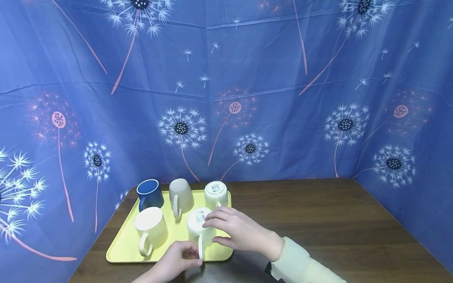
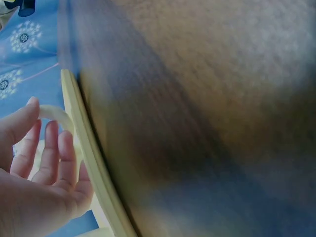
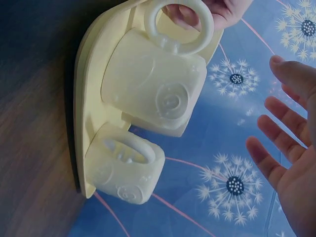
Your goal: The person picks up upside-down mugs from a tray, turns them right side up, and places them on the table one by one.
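Observation:
On a yellow tray stands an upside-down white mug with a label on its base and its handle toward me. My left hand pinches this handle between thumb and fingers. Over the mug's right side hovers my right hand, fingers loosely spread and holding nothing. The right wrist view shows that hand apart from the mug, whose side has a raised face-like pattern. Behind it is a similar upside-down white mug.
Also on the tray are a cream mug at front left, a grey mug at back middle and a dark blue mug at back left. The tray lies on a dark wooden table. A blue dandelion-patterned cloth hangs around the table.

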`<state>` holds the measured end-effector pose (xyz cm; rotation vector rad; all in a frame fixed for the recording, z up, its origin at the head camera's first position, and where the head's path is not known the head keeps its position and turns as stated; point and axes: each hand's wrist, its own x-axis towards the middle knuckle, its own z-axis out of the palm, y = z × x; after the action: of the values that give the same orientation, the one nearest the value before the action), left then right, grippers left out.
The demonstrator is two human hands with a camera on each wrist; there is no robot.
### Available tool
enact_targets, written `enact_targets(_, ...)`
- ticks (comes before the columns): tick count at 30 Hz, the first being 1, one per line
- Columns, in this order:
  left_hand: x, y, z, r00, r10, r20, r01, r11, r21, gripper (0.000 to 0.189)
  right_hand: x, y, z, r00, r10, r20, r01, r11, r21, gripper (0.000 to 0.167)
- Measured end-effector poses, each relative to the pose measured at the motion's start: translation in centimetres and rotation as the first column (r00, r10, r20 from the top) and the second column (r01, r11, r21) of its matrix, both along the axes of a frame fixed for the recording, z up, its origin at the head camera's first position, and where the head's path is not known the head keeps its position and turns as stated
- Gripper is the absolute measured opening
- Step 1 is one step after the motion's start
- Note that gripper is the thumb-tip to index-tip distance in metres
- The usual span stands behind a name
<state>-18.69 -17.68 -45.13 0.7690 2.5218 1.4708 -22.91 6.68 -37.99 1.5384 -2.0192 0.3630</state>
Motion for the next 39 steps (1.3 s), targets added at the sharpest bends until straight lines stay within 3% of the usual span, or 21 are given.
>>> enact_targets(3, 0.1, 0.3, 0.0, 0.999, 0.019, -0.032, -0.019, 1.0, -0.006, 0.013, -0.1, -0.3, -0.1, 1.0, 0.017, -0.021, -0.017, 1.0, -0.003, 0.04)
enact_targets(8, 0.3, 0.6, 0.3, 0.987, 0.079, -0.14, -0.093, 0.991, -0.096, 0.008, -0.4, -0.8, -0.5, 0.999, 0.038, -0.023, -0.038, 0.999, -0.006, 0.038)
enact_targets(12, 0.3, 0.7, 0.4, 0.984, 0.098, -0.15, -0.115, 0.987, -0.11, 0.008, -0.6, -0.9, -0.8, 0.999, 0.043, -0.003, -0.043, 0.999, -0.018, 0.037)
enact_targets(21, 0.9, 0.9, 0.5, 0.977, 0.09, -0.192, -0.11, 0.989, -0.097, 0.008, -0.7, -1.1, -0.9, 0.998, 0.058, 0.0, -0.058, 0.998, -0.04, 0.034)
enact_targets(31, 1.5, 1.4, 1.0, 0.952, 0.077, -0.295, -0.092, 0.995, -0.037, 0.007, -0.3, -1.0, -0.8, 1.0, -0.004, 0.024, 0.005, 0.999, -0.05, 0.034)
enact_targets(34, 1.7, 1.5, 1.2, 0.939, 0.103, -0.329, -0.12, 0.992, -0.032, 0.007, -0.3, -1.0, -0.8, 0.999, 0.002, 0.043, 0.001, 0.998, -0.058, 0.034)
enact_targets(39, 1.8, 1.8, 1.3, 0.896, 0.145, -0.42, -0.164, 0.986, -0.009, 0.011, -0.5, -1.3, -0.9, 0.995, 0.042, 0.093, -0.035, 0.997, -0.073, 0.033)
